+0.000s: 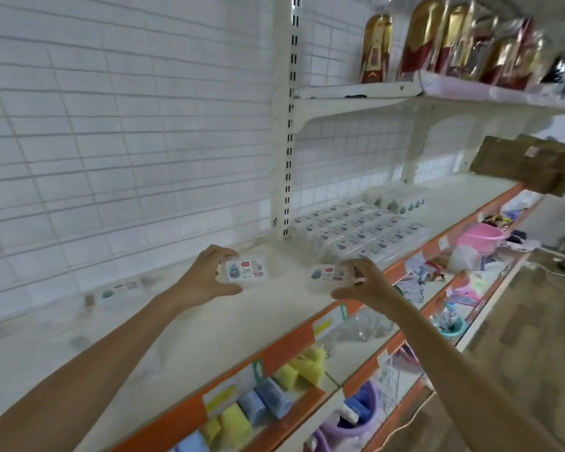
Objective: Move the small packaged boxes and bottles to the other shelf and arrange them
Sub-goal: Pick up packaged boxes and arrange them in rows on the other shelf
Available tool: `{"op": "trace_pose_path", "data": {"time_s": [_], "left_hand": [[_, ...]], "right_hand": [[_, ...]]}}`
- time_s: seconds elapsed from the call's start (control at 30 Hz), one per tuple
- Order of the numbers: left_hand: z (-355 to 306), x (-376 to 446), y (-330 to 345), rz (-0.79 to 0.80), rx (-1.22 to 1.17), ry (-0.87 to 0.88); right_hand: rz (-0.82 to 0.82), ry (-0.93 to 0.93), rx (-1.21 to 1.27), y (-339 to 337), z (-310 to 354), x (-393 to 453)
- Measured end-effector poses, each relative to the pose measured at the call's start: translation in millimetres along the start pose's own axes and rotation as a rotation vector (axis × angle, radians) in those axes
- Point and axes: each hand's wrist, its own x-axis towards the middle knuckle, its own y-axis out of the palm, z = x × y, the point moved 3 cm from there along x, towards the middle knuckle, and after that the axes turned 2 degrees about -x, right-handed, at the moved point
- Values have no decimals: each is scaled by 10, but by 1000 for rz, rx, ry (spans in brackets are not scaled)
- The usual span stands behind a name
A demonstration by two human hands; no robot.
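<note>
We've got both arms reaching over the white shelf (209, 324) w/ the orange front edge. Our left hand (206, 275) is closed around a small clear box (247, 270) (printed label facing us), thumb under it and fingers over the top, held above the shelf toward the back wall. Our right hand (361, 282) grips a second small box (328, 275) of the same kind, fingers pinching its right end, thumb below; it sits just right of the first box, the two apart, not touching.

Further right, near the back edge by the slotted upright (289, 125), a block of the same boxes (359, 233) lies in neat rows, and behind that a short row of small bottles (402, 199) stands close to the wall. Near the shelf's left back edge a few more small labelled items (118, 287) are too blurred to tell apart.

The shelf above carries red-and-gold packs (437, 40). Below the orange edge, lower shelves hold yellow and blue sponges (274, 386), clear glassware (362, 327) and a pink plastic tub (477, 236). A brown cardboard box (529, 161) juts in at the right.
</note>
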Motion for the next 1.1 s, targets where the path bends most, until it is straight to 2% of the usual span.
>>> {"op": "trace_pose_path", "data": {"time_s": [0.27, 0.5, 0.83, 1.1], "left_hand": [[-651, 743, 1089, -137, -15, 56], [-1029, 1352, 1702, -166, -51, 23], [-1118, 2376, 2124, -166, 24, 7], [-844, 3170, 2220, -234, 53, -74]], "right_hand": [[-168, -29, -85, -1294, -1080, -9], [-239, -41, -101, -1918, -1680, 137], [-103, -90, -234, -2283, -1986, 1236], [42, -270, -336, -2369, -1939, 2483]]}}
